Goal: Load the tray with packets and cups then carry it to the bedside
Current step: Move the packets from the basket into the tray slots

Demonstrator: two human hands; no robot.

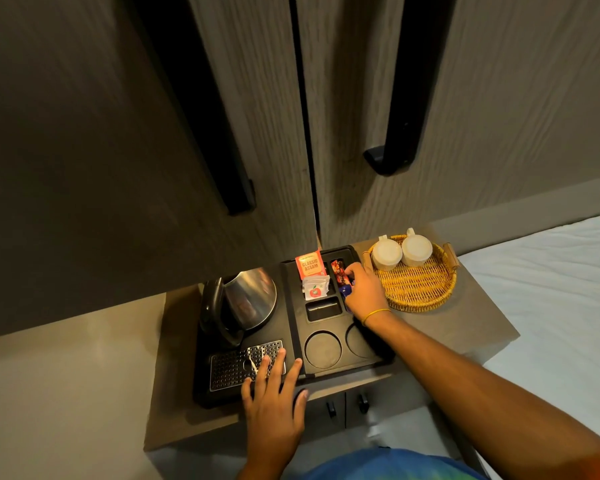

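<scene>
A round wicker tray [417, 287] sits on the right of the cabinet top, with two white cups [386, 253] [416, 249] upside down at its far edge. Left of it, a black organiser [297, 327] holds packets: an orange "Classic Assam" packet [310, 264], a white packet with a red apple [315, 288], and red and dark sachets [338, 271]. My right hand [362, 289] reaches into the sachet slot, fingers closed on the sachets. My left hand [274, 396] lies flat, fingers spread, on the organiser's front edge by the perforated drip grate [232, 367].
A steel kettle [248, 303] with a black handle stands on the left of the organiser. Two round cup recesses [323, 349] are at the front. Wardrobe doors with long black handles [395, 157] rise behind. A white bed [551, 289] lies to the right.
</scene>
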